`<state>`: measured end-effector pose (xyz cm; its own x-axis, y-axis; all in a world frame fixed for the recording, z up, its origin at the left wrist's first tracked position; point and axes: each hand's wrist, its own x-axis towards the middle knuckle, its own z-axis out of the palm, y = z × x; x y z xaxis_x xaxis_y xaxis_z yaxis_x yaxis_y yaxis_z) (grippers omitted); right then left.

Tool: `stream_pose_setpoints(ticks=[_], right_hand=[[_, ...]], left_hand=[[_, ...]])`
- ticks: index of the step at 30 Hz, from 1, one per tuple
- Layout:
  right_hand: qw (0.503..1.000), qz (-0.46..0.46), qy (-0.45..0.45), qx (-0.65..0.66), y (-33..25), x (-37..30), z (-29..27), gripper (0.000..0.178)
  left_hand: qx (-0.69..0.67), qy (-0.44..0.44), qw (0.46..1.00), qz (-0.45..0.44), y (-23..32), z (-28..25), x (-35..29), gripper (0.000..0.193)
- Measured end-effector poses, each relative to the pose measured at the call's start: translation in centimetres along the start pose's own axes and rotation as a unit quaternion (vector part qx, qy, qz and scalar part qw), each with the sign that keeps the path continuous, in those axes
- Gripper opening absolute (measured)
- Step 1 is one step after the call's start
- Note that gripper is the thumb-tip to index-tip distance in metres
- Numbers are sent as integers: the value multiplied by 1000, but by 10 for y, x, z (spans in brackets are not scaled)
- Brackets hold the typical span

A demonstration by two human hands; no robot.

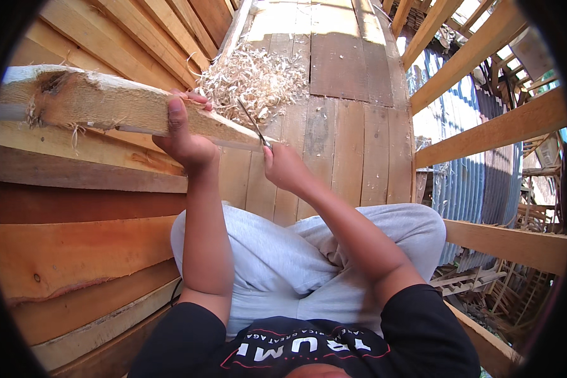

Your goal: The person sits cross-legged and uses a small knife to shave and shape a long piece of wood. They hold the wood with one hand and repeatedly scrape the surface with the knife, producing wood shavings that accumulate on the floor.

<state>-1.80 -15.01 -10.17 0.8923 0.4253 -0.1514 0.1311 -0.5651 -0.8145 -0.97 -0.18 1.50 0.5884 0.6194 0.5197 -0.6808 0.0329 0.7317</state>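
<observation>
A long rough wooden board (116, 104) reaches from the far left across to the middle, narrowing toward its right end. Its bark-like dark patch and loose splinters show near the left end. My left hand (186, 135) is closed round the board's narrower stretch, the thumb on its near face and fingertips on the far side. In my right fist (286, 167) is a knife (253, 121), its thin dark blade pointing away and to the left. That blade crosses the board's thin right tip, apparently against it. The fist hides the knife's handle.
A heap of pale wood shavings (252, 82) lies beyond the board on the plank floor (346, 135). Stacked planks (88, 252) line the left side. A wooden rail (498, 129) fences the right, with corrugated metal sheets (463, 183) beyond. My crossed legs (283, 258) are below my arms.
</observation>
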Motion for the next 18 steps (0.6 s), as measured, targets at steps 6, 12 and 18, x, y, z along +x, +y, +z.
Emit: stream_pose_setpoints(ticks=[6, 12, 18], right_hand=[[999, -18, 18, -36, -57, -24, -18, 31], [998, 52, 17, -43, -7, -3, -1, 32], [998, 28, 28, -49, -49, -16, -15, 34]], left_hand=[[15, 15, 999, -35, 6, -12, 0, 34], [-4, -4, 1000, 14, 1, 3, -5, 26], [6, -34, 999, 6, 3, 4, -6, 30]])
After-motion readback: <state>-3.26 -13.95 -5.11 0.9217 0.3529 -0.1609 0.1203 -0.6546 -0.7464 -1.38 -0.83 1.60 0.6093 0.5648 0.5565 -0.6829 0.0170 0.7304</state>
